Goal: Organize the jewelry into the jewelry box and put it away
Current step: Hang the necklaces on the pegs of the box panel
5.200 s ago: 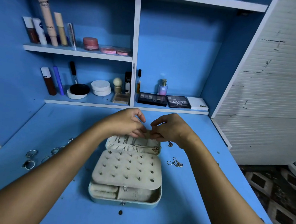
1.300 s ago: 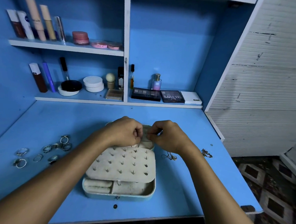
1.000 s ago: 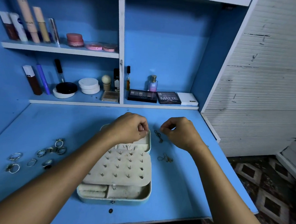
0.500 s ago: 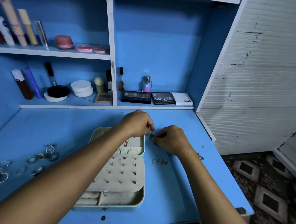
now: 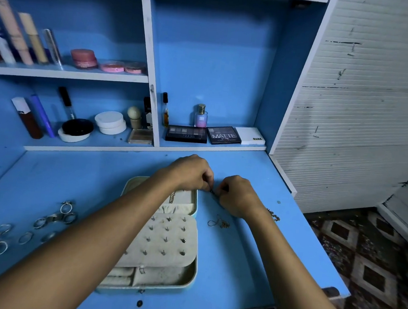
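Where the box is: on the blue bench (image 5: pixel 250 266), near the front edge, sits the jewelry box (image 5: pixel 160 243), open, with a peg pad lying over its middle.
Inside the box: one gold chain (image 5: pixel 172 198) lies in the far part, beside the left arm.
Hands now: the left hand (image 5: pixel 192 172) and the right hand (image 5: pixel 237 195) are close together just right of the box's far corner. Both pinch one tiny dark piece (image 5: pixel 212 191) between their fingertips. It is too small to tell what it is.
What changed: a moment ago both hands worked over the far part of the box. Now they have moved off to the right, over the bare bench.
What that means: I think one piece went in, and a new one is being picked up or undone.
Still out on the right: one small wire piece (image 5: pixel 218 224) lies near the box, and one gold chain bit (image 5: pixel 273 214) shows beside the right wrist.
Still out on the left: about eight rings (image 5: pixel 66 207) lie in a loose group.
Behind: the shelf (image 5: pixel 66 73) holds makeup tubes and pots.
How far along: most jewelry is not yet in.
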### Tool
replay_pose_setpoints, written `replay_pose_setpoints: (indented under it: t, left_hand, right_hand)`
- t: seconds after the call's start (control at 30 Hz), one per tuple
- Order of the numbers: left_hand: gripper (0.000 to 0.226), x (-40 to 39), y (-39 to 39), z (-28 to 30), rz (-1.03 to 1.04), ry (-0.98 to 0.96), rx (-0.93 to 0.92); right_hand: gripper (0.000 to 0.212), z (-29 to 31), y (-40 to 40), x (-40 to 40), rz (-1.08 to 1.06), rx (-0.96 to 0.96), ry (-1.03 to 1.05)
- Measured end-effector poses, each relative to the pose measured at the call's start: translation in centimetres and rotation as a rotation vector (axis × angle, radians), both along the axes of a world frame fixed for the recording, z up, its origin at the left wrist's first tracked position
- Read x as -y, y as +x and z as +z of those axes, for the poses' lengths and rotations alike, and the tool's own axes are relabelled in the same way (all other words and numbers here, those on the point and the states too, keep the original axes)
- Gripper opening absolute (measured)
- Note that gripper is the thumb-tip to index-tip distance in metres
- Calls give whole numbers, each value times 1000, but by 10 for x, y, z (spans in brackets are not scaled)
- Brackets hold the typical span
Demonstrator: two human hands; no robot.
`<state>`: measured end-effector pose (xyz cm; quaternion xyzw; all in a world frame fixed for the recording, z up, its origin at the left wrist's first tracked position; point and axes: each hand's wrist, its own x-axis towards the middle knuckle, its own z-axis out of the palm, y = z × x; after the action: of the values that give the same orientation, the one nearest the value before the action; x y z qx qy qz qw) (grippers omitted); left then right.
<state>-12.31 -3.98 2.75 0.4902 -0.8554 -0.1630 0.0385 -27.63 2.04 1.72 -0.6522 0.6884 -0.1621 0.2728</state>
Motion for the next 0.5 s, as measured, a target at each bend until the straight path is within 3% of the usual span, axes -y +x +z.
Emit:
replay_pose_setpoints:
  t: [0.1, 0.3, 0.5]
  left_hand:
    - [8, -1, 1, -1, 6, -3, 22]
    - [8, -5, 3, 9, 132, 99, -229]
    - [9, -4, 8, 17, 177, 226, -281]
  right_hand:
    - [17, -1, -2, -1, -21, 37, -4]
    - [18, -6, -9, -5, -27, 156, -48]
    - [18, -5, -9, -10, 4, 164, -40]
